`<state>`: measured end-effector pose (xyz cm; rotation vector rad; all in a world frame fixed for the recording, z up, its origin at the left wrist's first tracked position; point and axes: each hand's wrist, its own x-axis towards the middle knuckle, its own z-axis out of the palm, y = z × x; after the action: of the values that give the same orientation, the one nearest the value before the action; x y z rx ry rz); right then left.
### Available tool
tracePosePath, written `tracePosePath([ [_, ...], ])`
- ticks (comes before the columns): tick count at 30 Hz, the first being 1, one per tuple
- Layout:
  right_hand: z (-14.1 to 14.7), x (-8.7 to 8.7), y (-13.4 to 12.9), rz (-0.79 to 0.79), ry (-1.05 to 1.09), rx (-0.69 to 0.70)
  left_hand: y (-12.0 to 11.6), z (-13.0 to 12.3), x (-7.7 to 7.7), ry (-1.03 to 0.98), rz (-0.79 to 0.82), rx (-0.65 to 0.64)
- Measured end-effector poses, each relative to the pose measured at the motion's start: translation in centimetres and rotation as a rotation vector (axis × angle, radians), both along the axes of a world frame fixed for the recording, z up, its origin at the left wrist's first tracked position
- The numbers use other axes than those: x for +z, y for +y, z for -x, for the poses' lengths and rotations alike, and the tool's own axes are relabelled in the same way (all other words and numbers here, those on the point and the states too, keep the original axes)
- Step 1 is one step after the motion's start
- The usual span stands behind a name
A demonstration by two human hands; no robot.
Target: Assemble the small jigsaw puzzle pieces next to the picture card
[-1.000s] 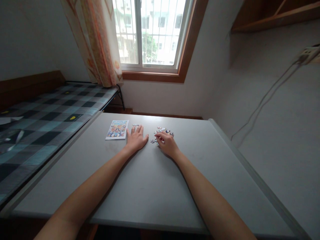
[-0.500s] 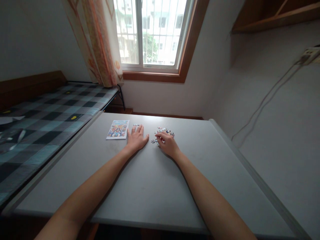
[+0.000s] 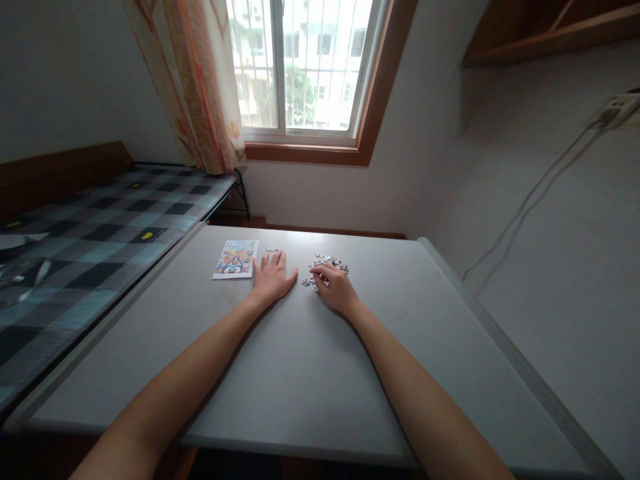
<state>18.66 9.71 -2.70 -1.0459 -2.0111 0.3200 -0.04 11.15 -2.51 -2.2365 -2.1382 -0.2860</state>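
Note:
My left hand [image 3: 271, 277] lies flat and open on the table, palm down with fingers spread. Just beyond its fingertips is a short row of joined puzzle pieces [image 3: 273, 251], partly covered by them. To its left, close to the little finger, lies a printed picture sheet [image 3: 235, 259] in many colours. My right hand [image 3: 336, 287] is over a pile of loose jigsaw pieces [image 3: 327, 259], its thumb and fingertips bent together in a pinch. Whatever sits between those fingertips is too small to make out. A few loose pieces [image 3: 306, 283] lie at the pile's near left side.
The white table [image 3: 300, 387] has a raised edge on the right, along the wall. A bed with a checked cover [image 3: 125, 220] stands to the left. Ahead is a barred window [image 3: 320, 67] with a curtain [image 3: 200, 87]. A cable [image 3: 530, 193] hangs on the right wall.
My left fingers have drawn back slightly, and a little more of the short row of puzzle pieces shows. The right hand stays almost still over the pile.

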Motion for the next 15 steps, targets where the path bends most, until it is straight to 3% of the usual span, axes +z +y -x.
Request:
tracePosePath([
  [15, -0.02, 0.00, 0.02, 0.007, -0.001, 0.003, -0.10, 0.09, 0.28, -0.007, 0.009, 0.007],
])
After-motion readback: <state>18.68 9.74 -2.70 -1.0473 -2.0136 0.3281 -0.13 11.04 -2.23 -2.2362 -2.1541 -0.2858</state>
